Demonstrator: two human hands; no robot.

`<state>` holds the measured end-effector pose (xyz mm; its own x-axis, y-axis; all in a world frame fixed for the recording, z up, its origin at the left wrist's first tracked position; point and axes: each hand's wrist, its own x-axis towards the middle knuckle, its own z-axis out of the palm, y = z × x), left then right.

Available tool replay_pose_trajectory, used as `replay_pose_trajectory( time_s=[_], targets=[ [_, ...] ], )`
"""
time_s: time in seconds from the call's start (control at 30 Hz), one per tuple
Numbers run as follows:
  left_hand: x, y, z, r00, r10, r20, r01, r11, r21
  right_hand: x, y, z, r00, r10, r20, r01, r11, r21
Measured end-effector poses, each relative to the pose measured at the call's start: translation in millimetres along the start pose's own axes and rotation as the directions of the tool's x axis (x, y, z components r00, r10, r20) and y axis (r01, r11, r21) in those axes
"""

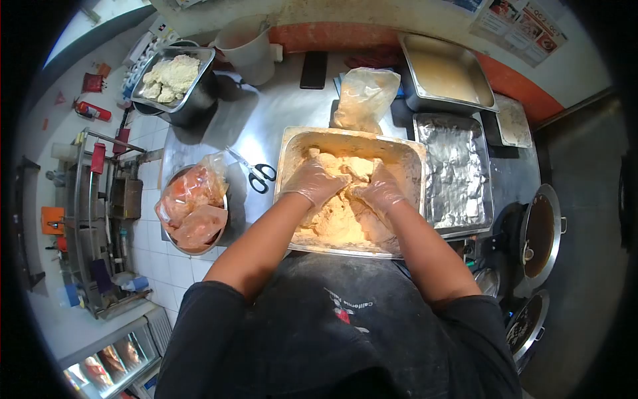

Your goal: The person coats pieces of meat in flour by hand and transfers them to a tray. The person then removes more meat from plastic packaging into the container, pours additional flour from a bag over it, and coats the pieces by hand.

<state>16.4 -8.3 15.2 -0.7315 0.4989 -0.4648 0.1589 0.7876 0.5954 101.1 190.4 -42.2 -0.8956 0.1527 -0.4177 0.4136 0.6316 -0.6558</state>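
Both my hands wear clear plastic gloves and are inside a deep metal pan of yellowish breading flour. My left hand is curled over coated lumps on the left side of the pan. Opposite it, my right hand closes against the lumps from the right, its fingers partly buried. Between and beyond the hands lie flour-coated pieces; the coating hides what they are. An open plastic bag with yellowish powder at its bottom stands just behind the pan.
Scissors and a bowl with plastic-bagged pinkish raw meat lie left. A pan of pale batter-like lumps, a jug and a phone stand behind. Right are a foil-like tray, a pan and dark-filled woks.
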Motion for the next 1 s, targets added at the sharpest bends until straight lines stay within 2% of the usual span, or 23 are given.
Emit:
replay_pose_trajectory(
  time_s=[0.03, 0.07, 0.13, 0.17, 0.2, 0.23, 0.27, 0.3, 0.33, 0.37, 0.4, 0.43, 0.47, 0.5, 0.53, 0.6, 0.73, 0.8, 0.83, 0.87, 0.9, 0.93, 1.0],
  targets=[
    [-5.3, 10.7, -8.4, 0.998, -0.022, 0.057, 0.024, 0.999, -0.027, 9.6, 15.8, 17.0, 1.0, -0.022, 0.015, 0.019, 0.985, 0.169],
    [8.7, -8.1, 9.6, 1.0, -0.025, 0.019, 0.025, 1.0, -0.01, 17.9, 31.8, 33.7, 0.999, -0.046, 0.027, 0.035, 0.944, 0.329],
    [22.1, -17.3, 18.9, 0.978, -0.144, 0.152, 0.151, 0.988, -0.034, -7.3, -4.0, 13.5, 0.998, -0.04, 0.055, 0.02, 0.949, 0.315],
    [29.5, -24.5, 24.0, 0.954, -0.202, 0.22, 0.214, 0.976, -0.033, -10.7, -15.1, 2.8, 0.984, 0.06, 0.169, -0.096, 0.972, 0.212],
    [26.5, -29.8, 28.5, 0.956, -0.075, 0.283, 0.095, 0.994, -0.06, -12.0, -21.2, -3.2, 0.947, 0.173, 0.271, -0.206, 0.974, 0.098],
    [26.2, -33.7, 32.2, 0.944, -0.083, 0.318, 0.086, 0.996, 0.003, -12.9, -22.2, -5.2, 0.888, 0.291, 0.356, -0.302, 0.953, -0.024],
    [27.7, -36.2, 34.6, 0.932, -0.09, 0.351, 0.072, 0.995, 0.065, -17.1, -12.0, 1.6, 0.931, 0.184, 0.315, -0.185, 0.982, -0.028],
    [24.8, -27.7, 29.8, 0.921, -0.097, 0.377, 0.055, 0.991, 0.122, -23.0, -17.8, -3.3, 0.955, 0.161, 0.25, -0.122, 0.979, -0.162],
    [19.8, -16.6, 29.9, 0.926, -0.182, 0.331, 0.122, 0.974, 0.193, -30.7, -28.0, -12.7, 0.973, 0.127, 0.192, -0.066, 0.952, -0.3],
    [3.1, -14.5, 30.5, 0.975, -0.097, 0.2, 0.04, 0.961, 0.273, -39.1, -31.6, -14.8, 0.985, 0.089, 0.145, -0.017, 0.9, -0.435],
    [-24.0, -4.3, 24.1, 0.997, -0.002, 0.077, -0.026, 0.933, 0.359, -47.5, -3.1, 6.9, 0.972, -0.232, -0.019, 0.15, 0.686, -0.711],
    [-44.5, 1.4, 20.3, 0.993, -0.019, 0.116, -0.028, 0.919, 0.392, -56.8, -21.9, -6.3, 0.993, -0.056, 0.102, 0.112, 0.709, -0.696],
    [-63.7, 5.6, 17.3, 0.987, -0.036, 0.159, -0.036, 0.903, 0.428, -75.0, -58.2, -31.3, 0.967, 0.123, 0.222, 0.064, 0.728, -0.683],
    [-73.9, 6.4, 16.7, 0.978, -0.055, 0.202, -0.045, 0.885, 0.464, -85.7, -77.3, -43.1, 0.895, 0.291, 0.337, 0.015, 0.738, -0.675],
    [-74.5, 7.1, 17.7, 0.967, -0.1, 0.233, -0.023, 0.881, 0.473, -85.7, -53.0, -13.2, 0.93, 0.27, 0.25, -0.037, 0.744, -0.667],
    [-72.7, 10.8, 17.9, 0.94, -0.186, 0.285, 0.023, 0.87, 0.493, -70.3, -24.6, 13.7, 0.908, 0.297, 0.296, -0.021, 0.738, -0.674],
    [-52.9, -7.7, 25.3, 0.944, -0.114, 0.311, 0.004, 0.943, 0.334, -69.4, -27.6, 28.9, 0.925, 0.259, 0.279, 0.001, 0.731, -0.682],
    [-52.5, -9.7, 16.9, 0.942, -0.122, 0.312, 0.069, 0.982, 0.178, -69.8, -39.2, 19.0, 0.905, 0.286, 0.314, -0.097, 0.859, -0.502],
    [-51.5, -17.2, 20.8, 0.951, -0.077, 0.301, 0.077, 0.997, 0.013, -70.7, -44.3, 15.5, 0.894, 0.296, 0.335, -0.151, 0.905, -0.398],
    [-47.5, -28.4, 29.2, 0.959, -0.033, 0.283, 0.078, 0.986, -0.15, -70.5, -36.0, 17.5, 0.908, 0.19, 0.373, -0.152, 0.98, -0.127],
    [-47.8, -31.0, 32.0, 0.966, 0.009, 0.26, 0.074, 0.949, -0.307, -71.9, -27.0, 17.7, 0.922, 0.078, 0.378, -0.146, 0.977, 0.155],
    [-50.2, -32.3, 36.2, 0.969, 0.087, 0.232, 0.051, 0.845, -0.532, -73.0, -19.7, 18.9, 0.936, -0.03, 0.351, -0.132, 0.895, 0.427],
    [-54.3, -31.7, 42.1, 0.97, 0.209, 0.121, 0.005, 0.485, -0.875, -76.7, -20.7, 12.3, 0.927, -0.096, 0.363, -0.227, 0.627, 0.745]
  ],
)
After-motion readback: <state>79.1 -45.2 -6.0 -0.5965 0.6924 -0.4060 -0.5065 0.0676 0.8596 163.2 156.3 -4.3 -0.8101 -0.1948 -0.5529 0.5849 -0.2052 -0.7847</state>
